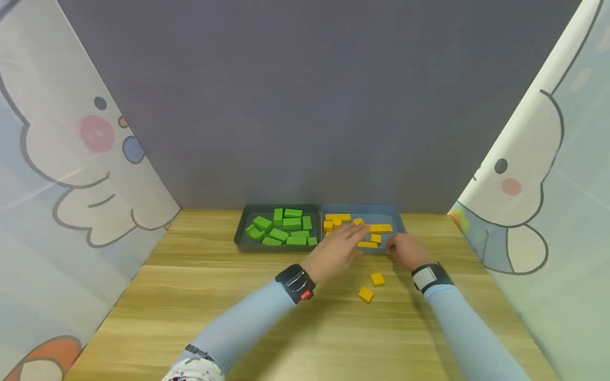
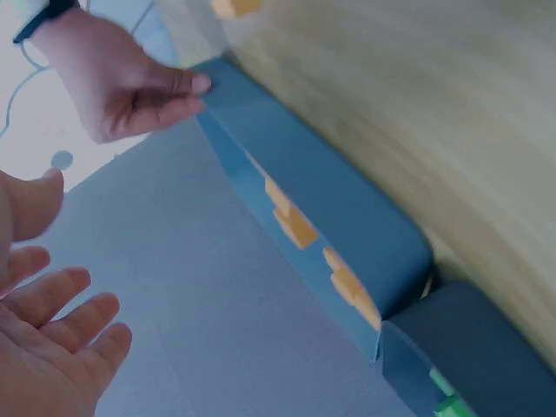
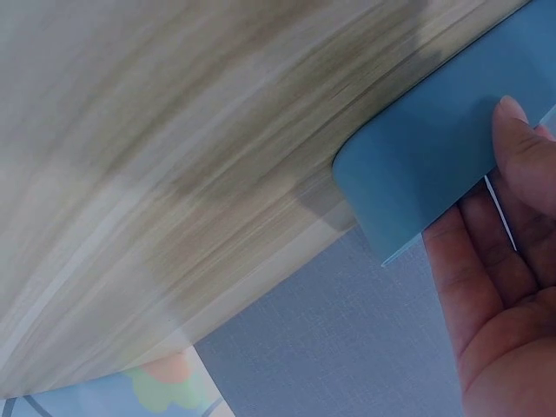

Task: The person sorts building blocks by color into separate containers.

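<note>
My right hand (image 1: 408, 251) pinches the near rim of the blue tray (image 1: 369, 209) by its right corner. In the right wrist view the thumb of that hand (image 3: 512, 295) lies on the outer wall of the tray (image 3: 426, 161), with the fingers over the rim. Several yellow blocks (image 1: 379, 228) of different shapes lie inside the tray. Over the tray's near left part is my left hand (image 1: 335, 251), partly covering the blocks. Its fingers are spread and slightly bent in the left wrist view, and that hand (image 2: 48, 321) holds nothing.
A dark tray (image 1: 276, 248) with several green blocks (image 1: 292, 222) stands against the blue tray's left side. Two yellow blocks, one (image 1: 377, 279) behind the other (image 1: 366, 295), lie on the wooden table (image 1: 190, 291). A grey panel (image 1: 305, 106) rises behind the trays.
</note>
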Demonstrator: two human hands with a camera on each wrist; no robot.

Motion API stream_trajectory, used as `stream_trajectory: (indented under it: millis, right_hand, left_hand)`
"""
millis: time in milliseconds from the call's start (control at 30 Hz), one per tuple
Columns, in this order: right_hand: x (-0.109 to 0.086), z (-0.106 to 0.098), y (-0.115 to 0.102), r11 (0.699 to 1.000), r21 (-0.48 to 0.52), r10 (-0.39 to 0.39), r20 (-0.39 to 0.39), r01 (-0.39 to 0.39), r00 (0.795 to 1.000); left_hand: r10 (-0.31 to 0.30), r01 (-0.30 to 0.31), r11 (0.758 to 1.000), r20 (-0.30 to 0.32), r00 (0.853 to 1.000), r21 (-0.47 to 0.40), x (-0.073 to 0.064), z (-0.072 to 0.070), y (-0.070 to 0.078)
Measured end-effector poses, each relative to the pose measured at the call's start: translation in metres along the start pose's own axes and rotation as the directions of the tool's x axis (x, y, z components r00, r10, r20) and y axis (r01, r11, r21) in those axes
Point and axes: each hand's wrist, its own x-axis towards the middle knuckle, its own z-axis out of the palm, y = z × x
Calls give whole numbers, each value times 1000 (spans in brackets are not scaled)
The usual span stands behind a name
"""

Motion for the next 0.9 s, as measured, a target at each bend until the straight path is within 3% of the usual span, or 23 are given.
stream_trajectory:
  millis: [133,267,500,667,900]
  right_hand:
    - [-3,-2,1,1000,-4,18,10,-18,1000]
    - [-5,-2,1,999,1,39,16,-39,999]
    - [-7,-1,1,999,-14,35,-1,-35,999]
    - [-6,0,0,1000,-7,30,0,-30,1000]
    - [-4,-2,-4,999,-10,33,15,-33,999]
  left_hand:
    - [41,-43,998,65,997,35,-18,10,13]
    - [68,-74,997,158,985,31,-30,26,26]
    - [125,-131,991,316,940,-3,-39,49,45]
    - [182,-203,979,350,919,24,-42,55,51]
    - [196,-220,975,385,902,19,-43,54,53]
